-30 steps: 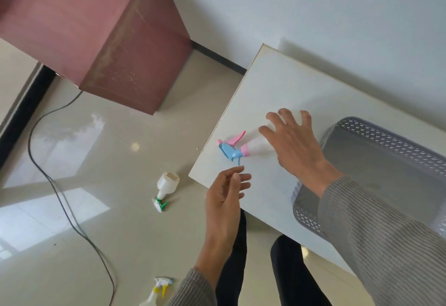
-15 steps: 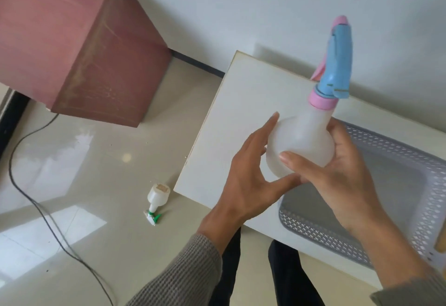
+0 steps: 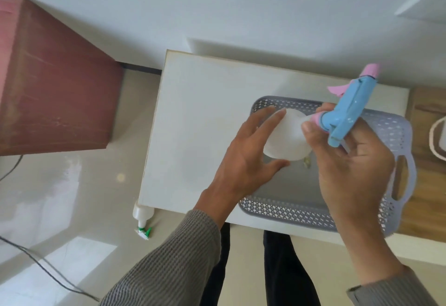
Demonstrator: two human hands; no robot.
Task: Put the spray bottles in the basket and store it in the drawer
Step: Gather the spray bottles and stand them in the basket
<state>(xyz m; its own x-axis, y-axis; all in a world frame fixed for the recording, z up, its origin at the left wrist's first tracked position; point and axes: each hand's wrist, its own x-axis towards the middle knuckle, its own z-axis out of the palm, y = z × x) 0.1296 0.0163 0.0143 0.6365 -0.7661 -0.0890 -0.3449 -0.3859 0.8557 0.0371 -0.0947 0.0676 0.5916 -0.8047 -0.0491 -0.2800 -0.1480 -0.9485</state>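
Note:
A white spray bottle (image 3: 288, 140) with a blue and pink trigger head hangs above the left part of the grey perforated basket (image 3: 289, 211). My right hand (image 3: 347, 168) grips it at the neck, thumb on the pink collar. My left hand (image 3: 243, 160) touches the bottle's round body with spread fingers. The basket rests on a white table top (image 3: 200, 117) and looks empty. A second white bottle (image 3: 142, 216) with a green nozzle lies on the floor by the table's front left corner.
A reddish-brown cabinet (image 3: 53, 88) stands to the left against the wall. A dark cable (image 3: 43, 267) runs across the shiny floor. A wooden surface (image 3: 427, 160) adjoins the table on the right. My legs (image 3: 284, 272) are below the table edge.
The bottle was lifted off the table by my right hand and carried right, over the basket. My grip shifted from its body to its neck. My left hand came up against the bottle.

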